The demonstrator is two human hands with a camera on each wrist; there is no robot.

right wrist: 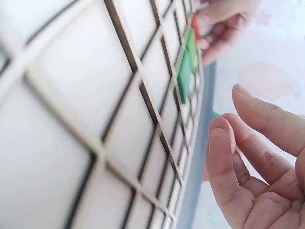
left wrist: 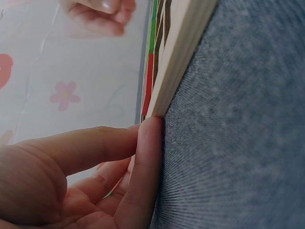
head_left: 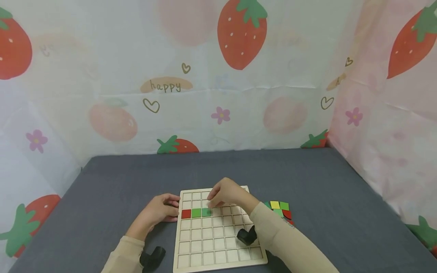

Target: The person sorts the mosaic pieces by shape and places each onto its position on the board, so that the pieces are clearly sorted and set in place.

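On the table lies a pale wooden grid board (head_left: 190, 248) with square cells. Three square tiles fill a row at its left: a red tile (head_left: 186, 214), a light green tile (head_left: 196, 213) and a darker green tile (head_left: 206, 212). My left hand (head_left: 159, 208) rests at the board's left side, its fingertips touching the wooden edge (left wrist: 183, 52) beside the red tile. Over the upper part of the board, close to the darker green tile, hovers my right hand (head_left: 228, 193). In the right wrist view its thumb stands apart from loosely bent fingers (right wrist: 221, 157), and nothing shows between them.
Right of the board, partly behind my right sleeve, is a loose cluster of tiles, with a yellow tile (head_left: 274, 204), a green tile (head_left: 284, 206) and a red tile (head_left: 287, 214). Black wrist mounts (head_left: 153, 258) sit on both forearms. A strawberry-print cloth (head_left: 218, 129) hangs behind the grey table (head_left: 129, 174).
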